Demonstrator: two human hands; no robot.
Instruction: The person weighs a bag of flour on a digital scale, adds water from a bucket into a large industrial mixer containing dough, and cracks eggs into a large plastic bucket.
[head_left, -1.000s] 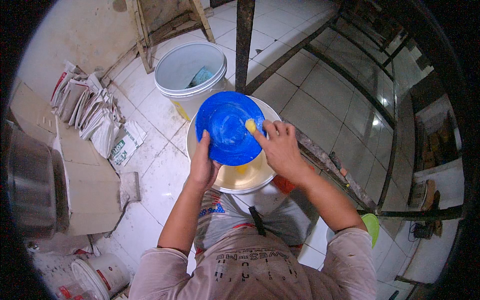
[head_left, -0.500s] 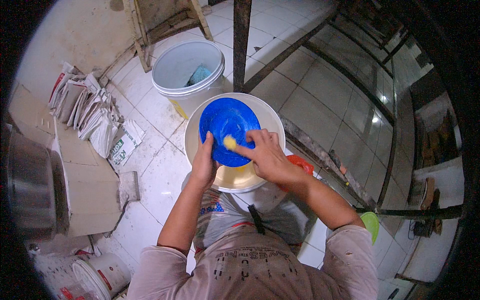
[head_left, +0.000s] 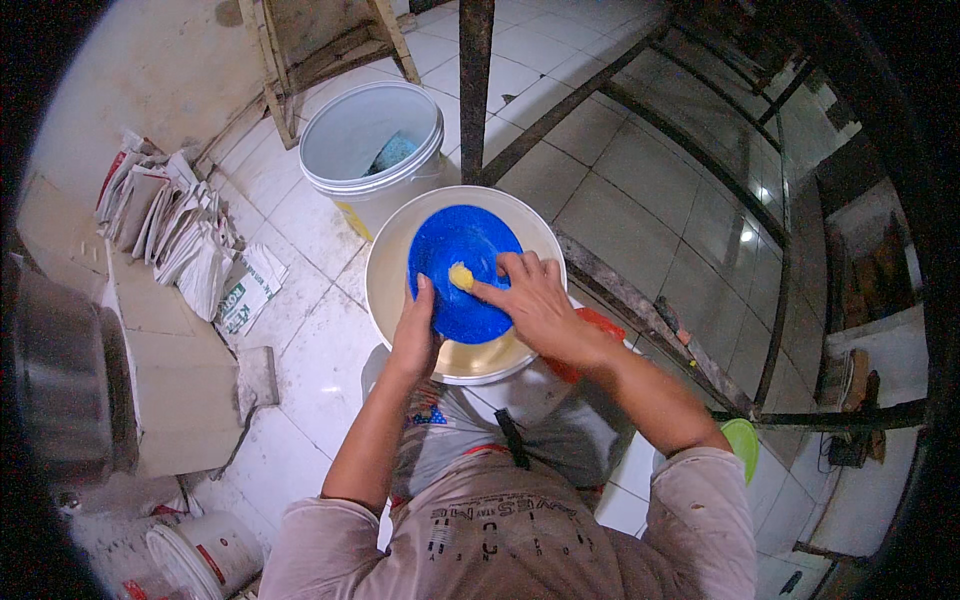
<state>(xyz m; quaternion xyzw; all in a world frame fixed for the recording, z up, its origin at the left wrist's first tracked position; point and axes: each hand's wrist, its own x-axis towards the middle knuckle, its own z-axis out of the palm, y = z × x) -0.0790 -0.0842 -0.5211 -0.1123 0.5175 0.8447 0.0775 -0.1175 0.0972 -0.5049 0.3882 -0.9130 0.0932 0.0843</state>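
A shallow blue round dish (head_left: 462, 318) is tilted over the mouth of a white bucket (head_left: 388, 235) in front of my body. My left hand (head_left: 415, 338) grips the dish's lower left rim, its thumb lying on the face and its fingers hidden underneath. My right hand (head_left: 540, 305) reaches over the right side of the dish with bent fingers. A small yellow lump (head_left: 461, 275) sits at the tip of its foremost digit, against the inside of the dish. Whether the lump is soft paste or a sponge I cannot tell. Pale yellowish contents show low in the bucket.
Behind on the left stands a second white bucket (head_left: 320, 150) with a blue-green item inside. Folded paper sacks (head_left: 185, 225) lie at the left, near a large metal pot (head_left: 65, 370). A dark metal frame (head_left: 475, 90) bounds the right side. A red bag (head_left: 600, 325) is beside my right forearm.
The dish has shifted slightly right and down in my left hand. My right hand remains over it, and the yellow lump shows more sharply, slightly higher on the picture.
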